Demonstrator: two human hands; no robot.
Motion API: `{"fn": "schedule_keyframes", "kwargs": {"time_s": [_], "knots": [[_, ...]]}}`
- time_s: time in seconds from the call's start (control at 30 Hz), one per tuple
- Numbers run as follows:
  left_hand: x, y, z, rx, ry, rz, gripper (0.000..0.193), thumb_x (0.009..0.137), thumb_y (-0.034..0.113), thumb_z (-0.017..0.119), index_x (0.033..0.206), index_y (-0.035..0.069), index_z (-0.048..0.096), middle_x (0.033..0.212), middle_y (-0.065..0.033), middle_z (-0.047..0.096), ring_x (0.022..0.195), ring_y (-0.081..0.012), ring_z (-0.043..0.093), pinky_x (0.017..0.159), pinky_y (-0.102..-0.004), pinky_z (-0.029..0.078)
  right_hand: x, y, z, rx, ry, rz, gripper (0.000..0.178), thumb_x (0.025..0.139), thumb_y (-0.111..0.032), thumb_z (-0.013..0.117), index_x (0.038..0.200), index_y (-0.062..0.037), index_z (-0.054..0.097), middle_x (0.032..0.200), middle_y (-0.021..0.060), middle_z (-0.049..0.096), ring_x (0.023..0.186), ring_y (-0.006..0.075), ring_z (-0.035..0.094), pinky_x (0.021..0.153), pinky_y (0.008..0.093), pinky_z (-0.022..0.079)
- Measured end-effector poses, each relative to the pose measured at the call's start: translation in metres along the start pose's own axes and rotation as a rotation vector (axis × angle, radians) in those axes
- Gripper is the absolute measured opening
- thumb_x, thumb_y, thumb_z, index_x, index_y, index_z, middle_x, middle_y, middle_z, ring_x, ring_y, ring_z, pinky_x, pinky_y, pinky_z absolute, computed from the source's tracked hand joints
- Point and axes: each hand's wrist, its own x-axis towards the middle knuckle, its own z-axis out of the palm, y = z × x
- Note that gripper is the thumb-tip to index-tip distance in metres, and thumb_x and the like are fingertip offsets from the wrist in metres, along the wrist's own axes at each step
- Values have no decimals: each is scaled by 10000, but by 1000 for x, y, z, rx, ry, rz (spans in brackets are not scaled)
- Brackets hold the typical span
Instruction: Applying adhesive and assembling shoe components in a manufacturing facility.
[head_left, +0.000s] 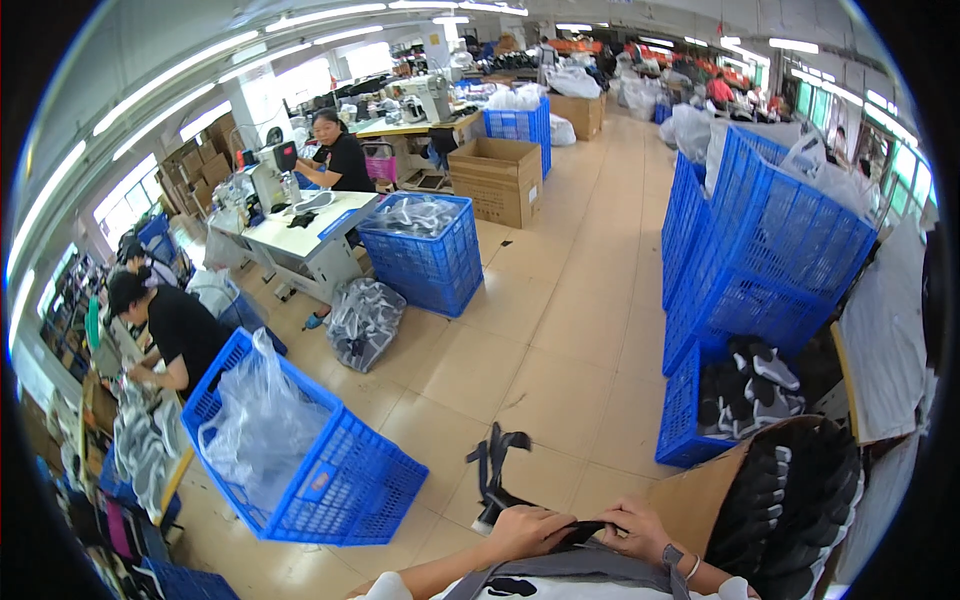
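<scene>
Close in front of my body, my left hand (532,530) and my right hand (636,528) are both closed on a black fabric strip (582,533) stretched between them. A grey strap or apron edge runs across my front just below. Beyond my left hand are more dark strips (497,458) with a pale end piece; I cannot tell whether they hang from the held strip or lie on the floor. A bracelet and a dark band circle my right wrist. Right of that hand stands an open cardboard box (700,490) filled with black shoe parts (785,510).
A blue crate (345,490) with a clear plastic bag stands front left. Tall blue crates (770,250) are stacked at right, above a smaller crate (680,415) of shoe pieces. One person sews at a white table (300,235); another bends over work at far left.
</scene>
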Motion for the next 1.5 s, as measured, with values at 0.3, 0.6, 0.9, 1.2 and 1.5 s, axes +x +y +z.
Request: {"fn": "schedule_keyframes", "kwargs": {"time_s": [0.3, 0.6, 0.9, 1.2, 1.5], "knots": [[135, -161, -21, 60, -42, -56, 197, 694, 189, 708, 876, 124, 669, 599, -27, 590, 540, -169, 591, 454, -293, 454, 183, 130, -3, 162, -27, -124, 357, 639, -19, 637, 990, -85, 637, 858, 83, 542, 821, 253, 536, 713, 350, 450], [302, -291, -45, 119, 6, -163, 216, 681, 172, 703, 888, 123, 665, 641, -23, 617, 552, -185, 597, 486, -298, 466, 393, 229, -81, 142, -104, -304, 352, 659, 29, 589, 999, -54, 621, 870, 96, 555, 782, 268, 540, 678, 339, 453], [467, -475, -30, 13, 55, -35, 139, 760, 209, 636, 849, 103, 614, 581, -52, 565, 518, -217, 574, 459, -330, 448, 602, 326, -131, -120, -256, -200, 235, 698, -94, 659, 924, -53, 611, 829, 89, 558, 741, 268, 544, 644, 362, 440], [677, -648, -56, -104, -176, 77, 202, 767, 240, 632, 919, 107, 626, 666, -70, 612, 590, -233, 609, 504, -351, 477, 788, 437, -187, -332, -78, -159, 161, 654, -73, 683, 786, -67, 590, 757, 73, 520, 704, 244, 526, 635, 350, 416], [857, -783, -48, -28, -374, 257, 210, 770, 220, 596, 935, 90, 589, 721, -55, 601, 642, -233, 612, 549, -350, 474, 928, 571, -223, -267, 156, -98, 159, 631, -27, 678, 759, -62, 591, 733, 69, 534, 668, 251, 522, 622, 367, 409]]}}
